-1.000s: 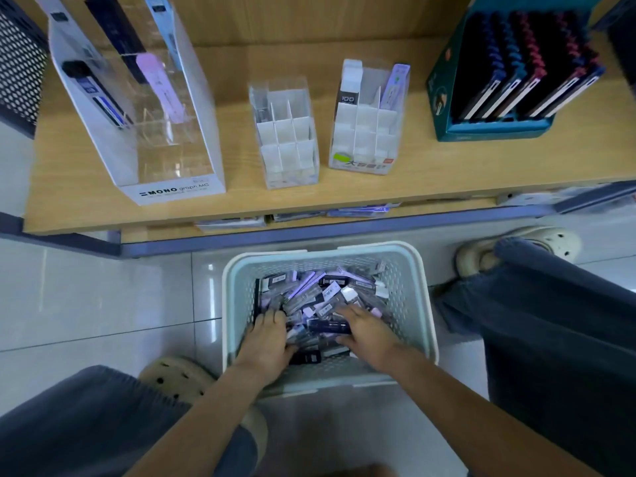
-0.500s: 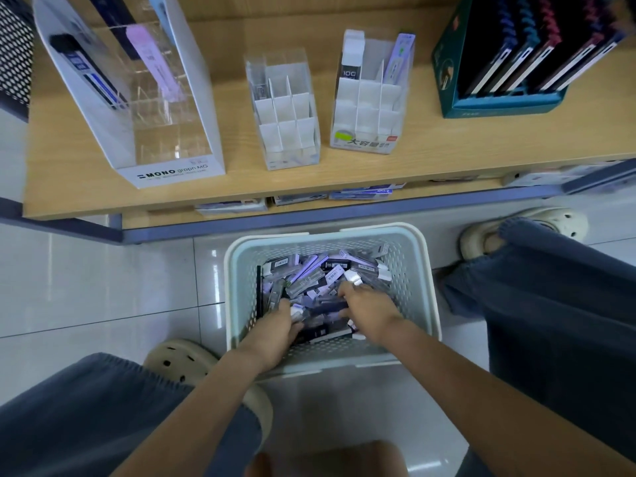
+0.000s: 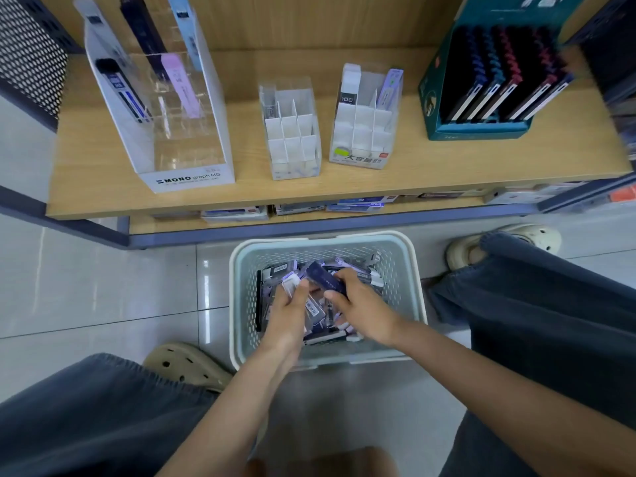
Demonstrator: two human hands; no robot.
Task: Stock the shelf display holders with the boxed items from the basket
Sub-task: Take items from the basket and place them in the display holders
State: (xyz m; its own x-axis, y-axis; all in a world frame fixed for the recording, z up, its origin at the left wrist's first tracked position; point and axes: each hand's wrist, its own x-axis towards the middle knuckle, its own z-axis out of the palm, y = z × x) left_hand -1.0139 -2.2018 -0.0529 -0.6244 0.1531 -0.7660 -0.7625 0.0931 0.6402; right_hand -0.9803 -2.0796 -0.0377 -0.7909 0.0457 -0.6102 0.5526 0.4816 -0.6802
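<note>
both hands down in the basket (image 3: 238,304) of boxed items (image 3: 280,269)
the right hand (image 3: 363,306) grips a dark blue box (image 3: 325,278) just above the pile; the left hand (image 3: 288,316) pinches a pale box (image 3: 291,284) beside it. the basket stands on the floor (image 3: 103,287) below the shelf (image 3: 344,187), where a clear divided holder (image 3: 292,132) and a white holder (image 3: 363,129) stand side by side.

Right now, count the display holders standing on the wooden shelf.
4: the MONO holder at left, a clear gridded holder in the middle, a white gridded holder beside it, and the teal notebook box at right. More may lie beyond the frame.
</note>
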